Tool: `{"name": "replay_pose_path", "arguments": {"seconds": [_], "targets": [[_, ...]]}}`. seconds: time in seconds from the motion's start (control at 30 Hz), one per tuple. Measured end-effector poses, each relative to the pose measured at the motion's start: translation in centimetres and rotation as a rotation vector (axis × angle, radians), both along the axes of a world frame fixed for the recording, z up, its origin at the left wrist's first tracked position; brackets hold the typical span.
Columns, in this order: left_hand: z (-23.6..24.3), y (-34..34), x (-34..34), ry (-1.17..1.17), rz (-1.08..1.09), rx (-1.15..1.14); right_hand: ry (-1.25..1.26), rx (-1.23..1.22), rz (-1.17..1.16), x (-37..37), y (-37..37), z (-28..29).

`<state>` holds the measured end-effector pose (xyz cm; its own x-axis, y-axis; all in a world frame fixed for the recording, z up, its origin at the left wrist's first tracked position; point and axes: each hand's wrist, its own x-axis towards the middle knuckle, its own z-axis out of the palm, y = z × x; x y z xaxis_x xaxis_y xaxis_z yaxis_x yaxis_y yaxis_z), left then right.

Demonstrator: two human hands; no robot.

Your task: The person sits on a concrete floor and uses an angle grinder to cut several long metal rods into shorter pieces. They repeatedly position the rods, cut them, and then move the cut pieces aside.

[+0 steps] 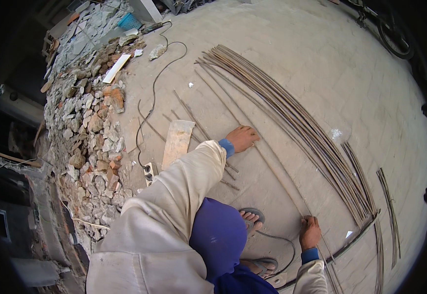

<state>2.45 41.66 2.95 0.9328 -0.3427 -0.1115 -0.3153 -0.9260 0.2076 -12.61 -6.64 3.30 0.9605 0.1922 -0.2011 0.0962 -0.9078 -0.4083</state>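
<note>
My left hand [243,138] reaches out over the ground, its fingers closed on a long thin steel rod [278,179]. Nearer to me and to the right, my right hand [310,232] is closed on the same rod, with the fingertips partly hidden. A second thin rod [284,169] lies close alongside. Beyond them stretches a large bundle of long steel rods [292,110]. Several short rods [194,117] lie to the left of my left hand, beside a flat board [178,139].
Broken brick and concrete rubble [93,122] is heaped on the left. A black cable [155,93] runs to a socket strip [148,172] from a dark tool [153,27]. A short rod bundle [389,210] lies far right; a bicycle wheel [395,36] stands top right. My sandalled feet [252,220] are below.
</note>
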Motion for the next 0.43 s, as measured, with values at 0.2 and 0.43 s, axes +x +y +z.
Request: {"name": "replay_pose_path", "arguments": {"seconds": [0.2,0.43], "targets": [[-1.5,-2.2,1.8,-0.028,0.009,-0.038,-0.094,0.011,0.003,2.0,1.7,0.0],[-1.9,-2.2,1.1,-0.057,0.042,-0.098,-0.043,-0.013,0.064,2.0,1.0,0.1]]}}
